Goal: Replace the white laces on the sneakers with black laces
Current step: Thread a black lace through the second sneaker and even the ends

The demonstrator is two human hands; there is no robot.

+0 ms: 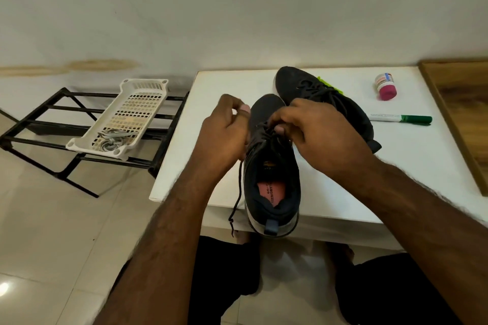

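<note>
Insole [272, 191] of the near sneaker [272, 166], below the fingers [280, 120]: "MEMORY" legible, further print cut off. Bottle label unreadable.

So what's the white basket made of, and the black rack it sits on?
The white basket looks like moulded plastic: matte, with a grid of small square holes and rounded corner sockets. The black rack under it looks like painted metal, going by its thin straight bars with a dull dark finish, though coated plastic tubing can't be ruled out from here.
</note>
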